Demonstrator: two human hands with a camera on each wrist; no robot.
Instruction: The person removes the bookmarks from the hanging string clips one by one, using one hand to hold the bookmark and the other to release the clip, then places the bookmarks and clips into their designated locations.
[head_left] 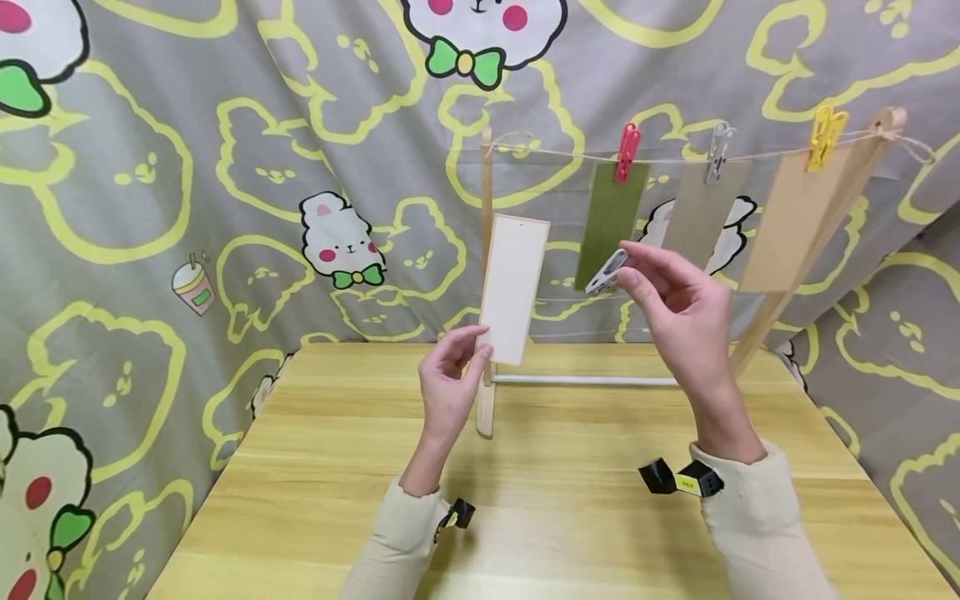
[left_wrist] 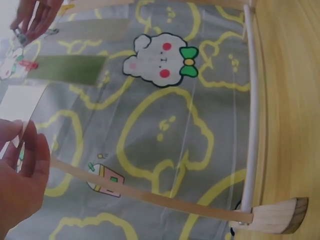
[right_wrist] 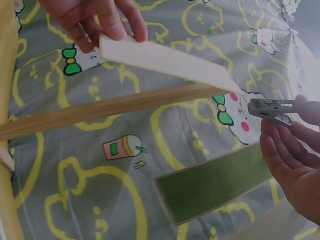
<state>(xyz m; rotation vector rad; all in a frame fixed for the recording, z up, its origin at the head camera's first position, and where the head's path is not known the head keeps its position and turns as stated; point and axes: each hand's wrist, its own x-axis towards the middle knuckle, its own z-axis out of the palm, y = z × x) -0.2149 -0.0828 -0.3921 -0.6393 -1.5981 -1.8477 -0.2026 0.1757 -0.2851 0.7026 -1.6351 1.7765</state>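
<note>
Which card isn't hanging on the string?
The white card: the left hand pinches its lower end, while the green card, grey card and tan card hang on the string.

curtain (head_left: 390, 158): grey, yellow cartoon outlines | tabletop (head_left: 570, 467): yellowish wood grain

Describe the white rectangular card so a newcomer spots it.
Find the wooden rack. By its left post, the left hand pinches a narrow white rectangular card. The green card, grey card and tan card hang clipped; only this one is white and held.
</note>
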